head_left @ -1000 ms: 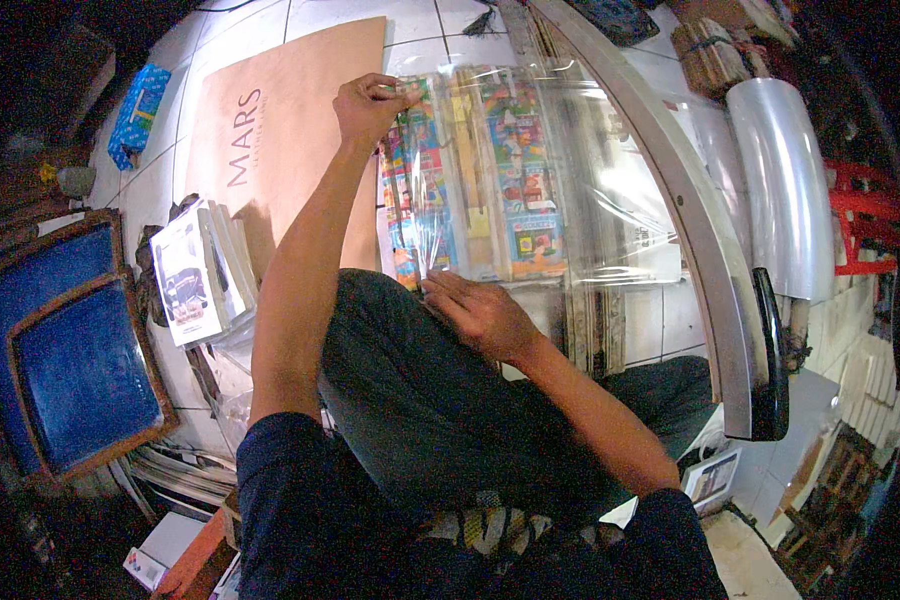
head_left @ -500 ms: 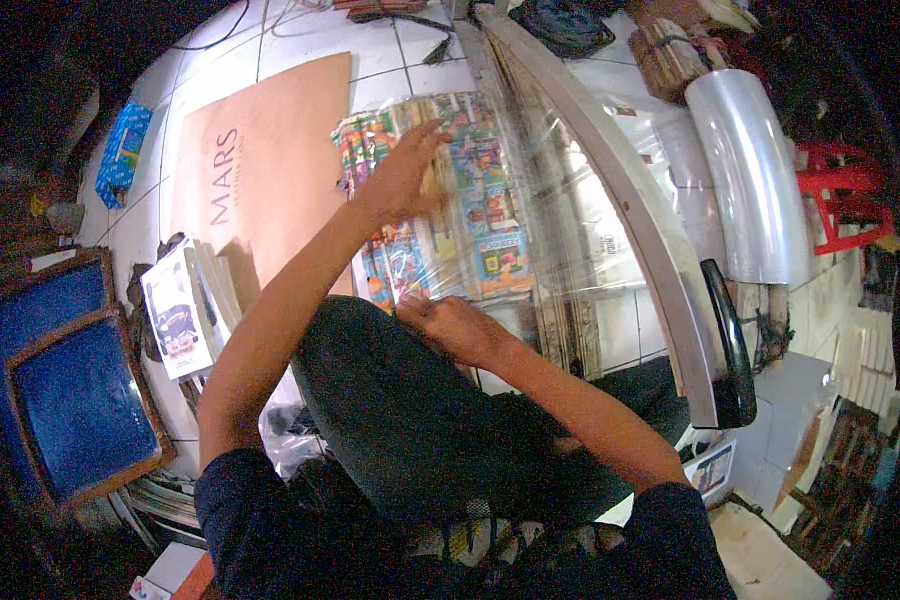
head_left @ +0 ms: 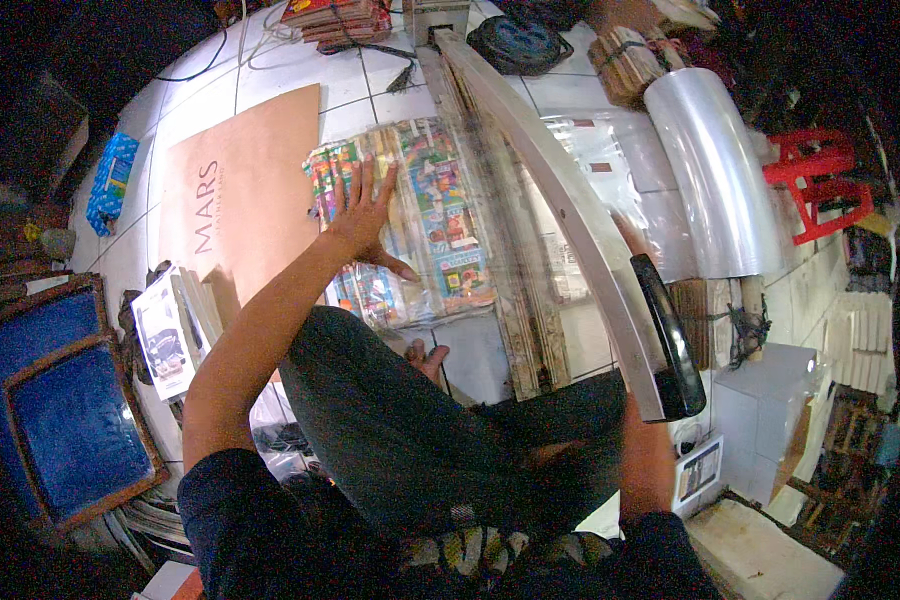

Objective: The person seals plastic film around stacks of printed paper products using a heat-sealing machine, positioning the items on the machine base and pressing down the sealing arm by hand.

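Observation:
My left hand (head_left: pixel 358 222) rests with fingers spread on a flat bundle of colourful printed books or sheets (head_left: pixel 452 232) under clear plastic film. Just right of the bundle is a long impulse sealer, its pale metal arm (head_left: pixel 560 200) raised over a worn base (head_left: pixel 520 330) and ending in a black handle (head_left: pixel 668 335). Beyond that arm, my right hand (head_left: pixel 630 235) reaches over the clear film (head_left: pixel 610 150); the sealer arm covers most of it, and its fingers do not show clearly. My right forearm passes behind the handle.
A large roll of clear film (head_left: pixel 715 175) lies at right, near a red plastic stool (head_left: pixel 820 180). Left of the bundle is a brown paper sheet (head_left: pixel 240 180), with stacked white books (head_left: pixel 170 335) nearer me. Blue framed panels (head_left: pixel 85 410) stand far left. A coiled black cord (head_left: pixel 520 42) lies behind.
My right hand has left the bundle's near edge and moved right, beyond the sealer arm. My left hand has shifted left and flattened with fingers spread on the bundle. The whole view has shifted slightly.

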A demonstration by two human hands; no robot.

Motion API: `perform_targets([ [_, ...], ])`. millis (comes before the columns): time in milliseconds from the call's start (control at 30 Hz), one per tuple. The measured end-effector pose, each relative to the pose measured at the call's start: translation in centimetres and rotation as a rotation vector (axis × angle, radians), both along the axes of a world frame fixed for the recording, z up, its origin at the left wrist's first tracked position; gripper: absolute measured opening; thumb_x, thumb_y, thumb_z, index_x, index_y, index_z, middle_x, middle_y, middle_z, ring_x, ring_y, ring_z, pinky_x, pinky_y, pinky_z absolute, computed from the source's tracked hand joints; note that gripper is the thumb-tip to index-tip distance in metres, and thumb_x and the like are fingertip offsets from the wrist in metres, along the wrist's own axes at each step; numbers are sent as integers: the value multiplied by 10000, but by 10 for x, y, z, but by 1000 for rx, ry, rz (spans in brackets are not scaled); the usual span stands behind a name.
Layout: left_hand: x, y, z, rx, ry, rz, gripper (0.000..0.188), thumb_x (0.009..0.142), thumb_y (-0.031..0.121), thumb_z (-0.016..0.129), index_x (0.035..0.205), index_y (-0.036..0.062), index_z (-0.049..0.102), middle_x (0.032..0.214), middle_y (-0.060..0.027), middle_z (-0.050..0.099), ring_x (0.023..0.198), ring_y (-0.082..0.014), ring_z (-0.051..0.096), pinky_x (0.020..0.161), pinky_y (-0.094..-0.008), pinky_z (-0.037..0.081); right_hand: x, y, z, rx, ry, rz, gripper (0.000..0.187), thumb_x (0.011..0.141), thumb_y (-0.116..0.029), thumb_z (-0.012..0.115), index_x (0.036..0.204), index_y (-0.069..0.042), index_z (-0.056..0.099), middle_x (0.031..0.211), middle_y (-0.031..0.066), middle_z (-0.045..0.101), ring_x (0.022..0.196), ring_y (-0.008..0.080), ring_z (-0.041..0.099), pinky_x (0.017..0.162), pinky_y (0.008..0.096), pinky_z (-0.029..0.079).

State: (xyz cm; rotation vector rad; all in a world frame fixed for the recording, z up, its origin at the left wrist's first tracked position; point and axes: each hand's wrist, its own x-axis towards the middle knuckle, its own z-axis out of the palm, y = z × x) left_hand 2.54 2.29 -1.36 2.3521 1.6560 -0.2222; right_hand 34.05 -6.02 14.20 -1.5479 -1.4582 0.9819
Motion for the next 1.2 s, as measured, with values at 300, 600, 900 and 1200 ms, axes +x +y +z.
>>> perform_targets([
  [300, 2, -1, 3, 52, 55, -20, 1752, 285, 878, 774, 1562, 41, -85, 1572, -378, -31, 1457, -560, -24, 1138, -702, 61, 19, -74, 71, 228, -628, 876, 429, 815, -443, 748, 668, -65, 610, 636, 99, 576, 660, 292, 604, 683, 402, 463],
  [600, -2, -1, -1, 49, -8, -28, 1756, 277, 883, 769, 1565, 76, -110, 1570, -375, -72, 1456, -561, -24, 1139, -703, 41, 28, -110, -109, 487, -635, 838, 373, 813, -360, 768, 635, -90, 582, 593, 62, 519, 587, 228, 533, 663, 355, 409],
  [900, -1, 1, -4, 27, 4, -13, 1739, 291, 843, 804, 1570, 98, -109, 1581, -357, -71, 1468, -536, -33, 1145, -694, 70, 27, -108, -101, 503, -584, 837, 330, 825, -291, 749, 623, -88, 586, 596, 65, 550, 576, 234, 541, 656, 378, 406],
  [1200, -65, -29, -1, -96, 26, -25, 1718, 307, 785, 850, 1575, 150, -119, 1607, -283, -133, 1485, -483, -83, 1142, -707, 89, 32, -81, 61, 505, -287, 723, 269, 763, -279, 776, 692, -63, 631, 620, 80, 556, 598, 294, 559, 662, 418, 444],
])
